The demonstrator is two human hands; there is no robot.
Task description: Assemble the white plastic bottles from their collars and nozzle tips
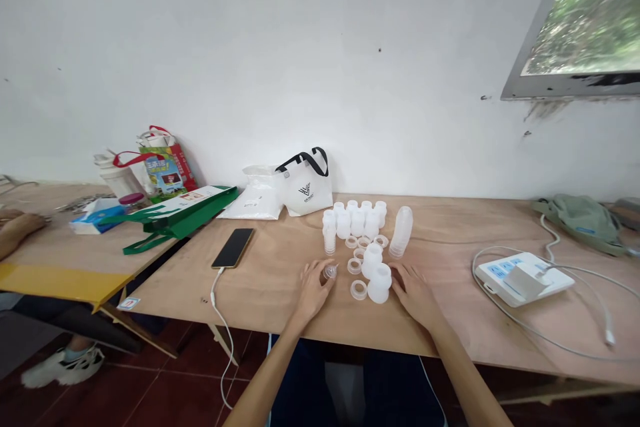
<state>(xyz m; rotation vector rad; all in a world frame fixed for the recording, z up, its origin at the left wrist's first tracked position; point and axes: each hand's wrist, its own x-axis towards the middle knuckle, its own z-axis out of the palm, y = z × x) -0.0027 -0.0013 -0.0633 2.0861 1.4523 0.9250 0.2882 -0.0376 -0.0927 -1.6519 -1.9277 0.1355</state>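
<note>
My left hand (pixel 315 290) rests near the table's front, its thumb and fingers closed around a small clear dome-shaped piece (pixel 330 271) that looks like a bottle nipple. On the table lies my right hand (pixel 414 290), fingers outstretched, beside a translucent white bottle (pixel 379 285); whether they touch I cannot tell. Another such bottle (pixel 373 259) stands just behind. Several translucent rings (pixel 359 289) lie between my hands and farther back. Behind them several white bottles (pixel 357 221) stand grouped, with a slim stack of clear pieces (pixel 329 237) at left and a taller leaning stack (pixel 401 232) at right.
A phone (pixel 233 248) on a cable lies left. White bags (pixel 307 188) stand by the wall. A green bag (pixel 185 210) lies across the neighbouring table, where another person's hand (pixel 20 230) rests. Right are a white power strip (pixel 523 278), cables and a grey-green cloth item (pixel 580 221).
</note>
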